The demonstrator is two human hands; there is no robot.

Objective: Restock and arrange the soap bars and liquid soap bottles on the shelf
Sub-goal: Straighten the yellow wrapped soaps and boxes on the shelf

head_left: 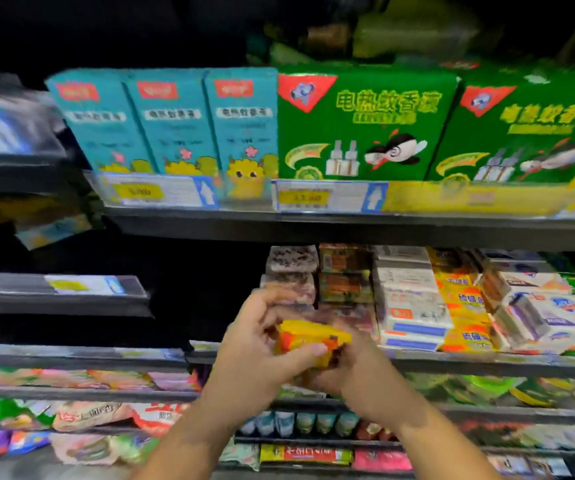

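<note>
Soap bar gripped in our left hand and right hand; we level it, then join the yellow stack at three o'clock.

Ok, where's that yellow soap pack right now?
In the head view, lower centre: the yellow soap pack is gripped between the left hand and right hand, in front of the soap shelf, just left of the white soap stack.

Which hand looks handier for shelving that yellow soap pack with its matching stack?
Probably the right hand: it holds the yellow wrapped soap pack from below, and the matching yellow stack lies on its side.
</note>
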